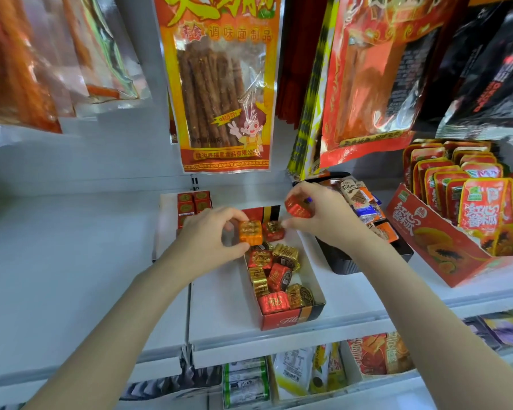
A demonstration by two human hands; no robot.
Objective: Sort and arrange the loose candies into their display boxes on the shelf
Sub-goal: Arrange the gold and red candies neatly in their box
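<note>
- Pinching an orange foil-wrapped cube candy (250,232) between thumb and curled fingers, the left hand (211,235) holds it over the far end of the red cardboard display box (290,318), likely to seat it in a row.
- The right hand (323,214) grips a red foil-wrapped candy (298,207) in curled fingertips just above another red candy (273,230) at that far end.
- Red and gold foil candies (279,276) lie jumbled toward the box's near end; the box sits at the white shelf (71,261) front edge.
</note>
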